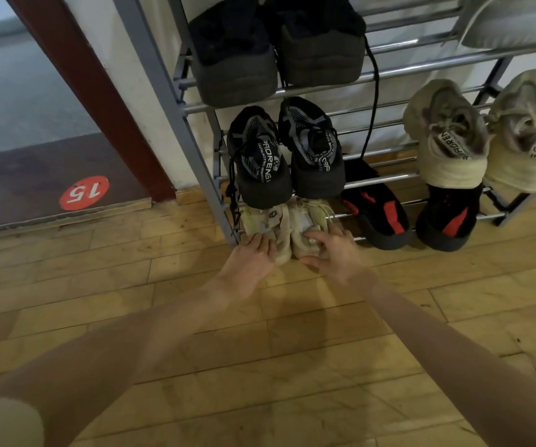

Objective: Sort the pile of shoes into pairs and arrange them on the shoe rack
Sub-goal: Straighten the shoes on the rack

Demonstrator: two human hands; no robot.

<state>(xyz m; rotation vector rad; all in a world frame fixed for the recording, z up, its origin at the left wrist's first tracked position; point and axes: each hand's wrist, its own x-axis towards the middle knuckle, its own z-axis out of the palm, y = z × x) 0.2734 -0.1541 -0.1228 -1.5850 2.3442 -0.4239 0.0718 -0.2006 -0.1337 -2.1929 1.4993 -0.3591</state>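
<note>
Head view: a pale pair of shoes [287,227] is being pushed onto the rack's [389,71] bottom shelf, apparently under flat-fingered left hand [253,253] and right hand [331,250]; squaring is needed next.

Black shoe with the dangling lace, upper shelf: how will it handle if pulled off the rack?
The black shoe looks bulky with a thick sole, so probably stiff and fairly heavy for its size. Its loose lace hangs down behind the rails of the shoe rack and may snag there. Sitting heel-out on round rails, it would likely slide rather than tip.
</note>
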